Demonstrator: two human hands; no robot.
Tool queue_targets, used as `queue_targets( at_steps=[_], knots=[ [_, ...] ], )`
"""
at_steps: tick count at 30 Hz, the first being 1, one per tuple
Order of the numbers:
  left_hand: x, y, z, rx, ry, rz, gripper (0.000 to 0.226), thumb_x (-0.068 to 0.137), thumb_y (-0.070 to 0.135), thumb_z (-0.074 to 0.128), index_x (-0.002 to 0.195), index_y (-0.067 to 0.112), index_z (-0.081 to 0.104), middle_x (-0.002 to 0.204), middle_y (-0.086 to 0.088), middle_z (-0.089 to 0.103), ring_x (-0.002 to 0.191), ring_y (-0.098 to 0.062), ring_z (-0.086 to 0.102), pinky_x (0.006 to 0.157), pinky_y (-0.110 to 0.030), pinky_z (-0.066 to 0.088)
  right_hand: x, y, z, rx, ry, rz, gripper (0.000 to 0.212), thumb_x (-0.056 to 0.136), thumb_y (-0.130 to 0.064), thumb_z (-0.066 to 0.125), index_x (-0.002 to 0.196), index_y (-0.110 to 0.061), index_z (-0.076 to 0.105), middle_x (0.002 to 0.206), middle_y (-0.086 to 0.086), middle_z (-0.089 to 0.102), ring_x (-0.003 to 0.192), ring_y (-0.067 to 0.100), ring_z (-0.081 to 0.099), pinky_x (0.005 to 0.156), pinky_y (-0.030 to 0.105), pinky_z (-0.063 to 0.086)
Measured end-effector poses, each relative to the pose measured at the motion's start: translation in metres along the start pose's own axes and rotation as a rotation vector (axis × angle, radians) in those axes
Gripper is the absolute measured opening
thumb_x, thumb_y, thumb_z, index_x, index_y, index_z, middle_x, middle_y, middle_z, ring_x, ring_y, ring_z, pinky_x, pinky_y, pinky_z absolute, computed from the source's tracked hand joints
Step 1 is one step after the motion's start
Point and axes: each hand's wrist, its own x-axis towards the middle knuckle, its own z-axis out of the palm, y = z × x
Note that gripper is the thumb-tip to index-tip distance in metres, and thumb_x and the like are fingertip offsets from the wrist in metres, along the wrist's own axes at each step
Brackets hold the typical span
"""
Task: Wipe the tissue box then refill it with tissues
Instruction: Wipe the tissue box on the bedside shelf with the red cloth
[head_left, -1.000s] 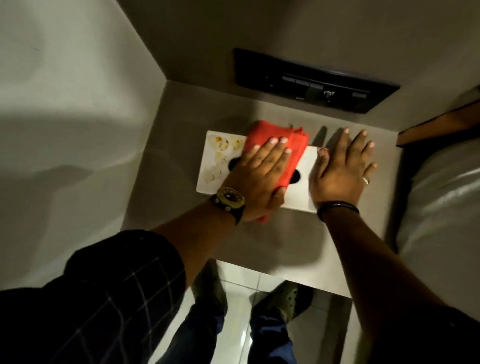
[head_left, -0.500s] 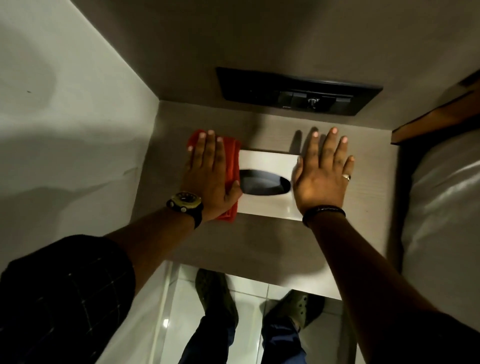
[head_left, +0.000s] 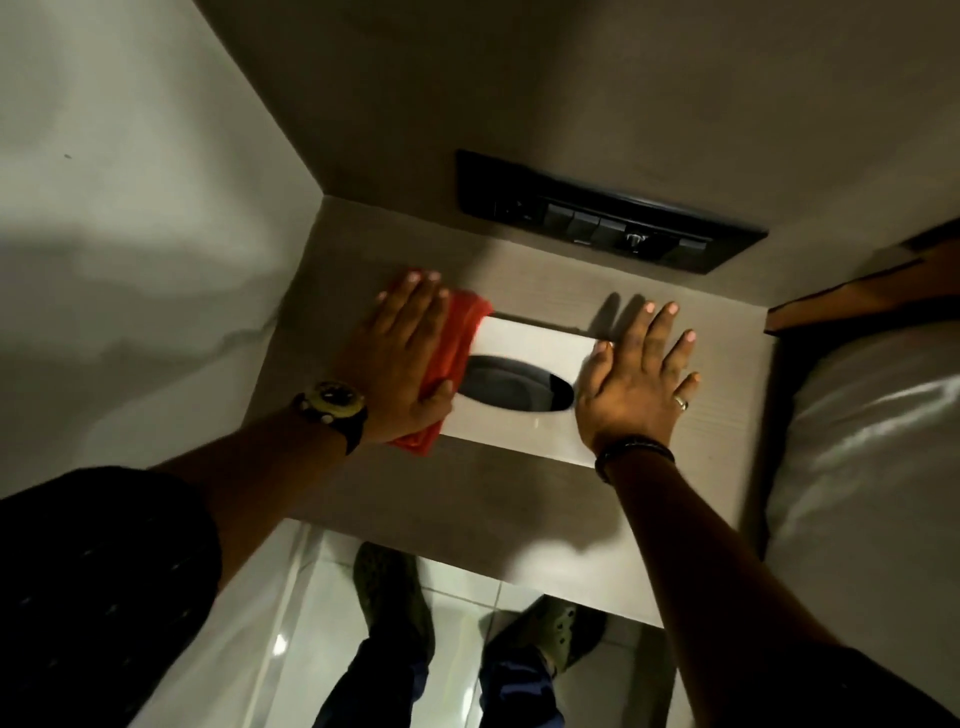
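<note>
A white tissue box with a dark oval slot lies flat on a grey bedside shelf. My left hand lies flat with straight fingers on a red cloth, pressing it onto the box's left end. That end of the box is hidden under the cloth and hand. My right hand, fingers spread and straight, rests on the box's right end and on the shelf beside it. The slot looks dark inside; I cannot tell what it holds.
A black switch panel is set in the wall behind the shelf. A wall closes the left side, and a white-sheeted bed with a wooden headboard borders the right. My feet stand on pale floor tiles below the shelf's front edge.
My left hand has slid the red cloth from the box's middle to its left end, covering the stained part seen earlier. The right hand keeps holding the right end.
</note>
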Motion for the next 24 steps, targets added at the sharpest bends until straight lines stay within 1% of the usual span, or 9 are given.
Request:
queue_targets(
  at_steps=[3,6,9,11,13,16,19,21,24],
  knots=[
    [-0.018,-0.015,-0.001,-0.153,-0.054,-0.154,0.09,0.086,0.058,0.026,0.151,0.001,-0.003,0.16,-0.019,-0.001,0.148,-0.033,0.002,0.12,-0.051,0.012,-0.001,0.0,0.003,0.018,0.036,0.007,0.062,0.099,-0.044,0.013,0.153,-0.022,-0.008,0.162,0.007,-0.013,0.148,0.034,-0.009,0.118,0.058,0.004],
    [-0.016,-0.003,0.0,-0.173,-0.01,-0.193,0.092,0.086,0.057,0.029,0.15,0.0,-0.004,0.159,-0.02,-0.005,0.148,-0.033,-0.003,0.12,-0.049,0.005,0.0,0.001,0.007,0.026,0.054,0.012,0.063,0.098,-0.045,0.012,0.153,-0.021,-0.006,0.162,0.008,-0.011,0.148,0.035,-0.007,0.118,0.058,0.004],
    [0.003,0.022,0.001,-0.089,0.041,-0.145,0.09,0.085,0.055,0.034,0.151,0.001,0.006,0.159,-0.021,0.001,0.147,-0.036,0.0,0.119,-0.051,0.003,0.0,0.001,0.008,0.025,0.066,0.01,0.063,0.098,-0.045,0.013,0.153,-0.021,-0.005,0.162,0.009,-0.009,0.148,0.035,-0.007,0.119,0.056,0.003],
    [0.02,0.045,0.001,-0.047,0.067,-0.069,0.086,0.085,0.054,0.036,0.15,0.002,0.015,0.159,-0.02,0.01,0.147,-0.036,0.006,0.119,-0.051,0.007,0.0,0.001,0.009,0.046,0.067,-0.002,0.063,0.098,-0.044,0.014,0.153,-0.021,-0.005,0.162,0.008,-0.009,0.148,0.034,-0.007,0.119,0.056,0.002],
    [0.034,0.068,0.001,-0.03,0.092,0.024,0.08,0.087,0.052,0.033,0.149,0.003,0.02,0.158,-0.02,0.018,0.147,-0.033,0.011,0.119,-0.048,0.008,0.0,0.002,0.008,0.073,0.064,-0.016,0.062,0.098,-0.043,0.015,0.153,-0.021,-0.004,0.163,0.008,-0.009,0.148,0.034,-0.007,0.119,0.056,0.002],
    [0.039,0.081,0.0,-0.026,0.092,0.133,0.078,0.088,0.048,0.033,0.15,0.002,0.02,0.157,-0.018,0.02,0.147,-0.032,0.012,0.12,-0.047,0.009,0.001,0.005,0.008,0.093,0.069,-0.022,0.062,0.098,-0.043,0.016,0.153,-0.023,-0.005,0.163,0.006,-0.009,0.149,0.033,-0.007,0.118,0.057,0.004],
    [0.026,0.057,0.0,0.009,0.068,0.22,0.076,0.089,0.044,0.034,0.15,0.003,0.018,0.159,-0.018,0.016,0.148,-0.032,0.009,0.119,-0.049,0.01,0.001,0.005,0.008,0.108,0.059,-0.025,0.062,0.098,-0.045,0.016,0.153,-0.025,-0.005,0.163,0.006,-0.008,0.149,0.032,-0.006,0.118,0.058,0.005],
    [0.012,0.038,-0.001,0.014,0.05,0.202,0.072,0.091,0.041,0.029,0.15,0.002,0.018,0.159,-0.018,0.013,0.148,-0.033,0.006,0.118,-0.051,0.013,0.0,0.005,0.007,0.105,0.061,-0.017,0.063,0.097,-0.045,0.015,0.153,-0.024,-0.004,0.163,0.006,-0.007,0.149,0.032,-0.005,0.118,0.058,0.006],
    [-0.01,0.025,-0.002,0.013,0.066,0.115,0.069,0.091,0.039,0.024,0.148,0.0,0.022,0.157,-0.02,0.016,0.147,-0.034,0.011,0.117,-0.052,0.017,0.0,0.004,0.006,0.096,0.063,-0.01,0.064,0.097,-0.046,0.014,0.154,-0.023,-0.003,0.163,0.007,-0.007,0.149,0.032,-0.004,0.118,0.058,0.007]
  ],
)
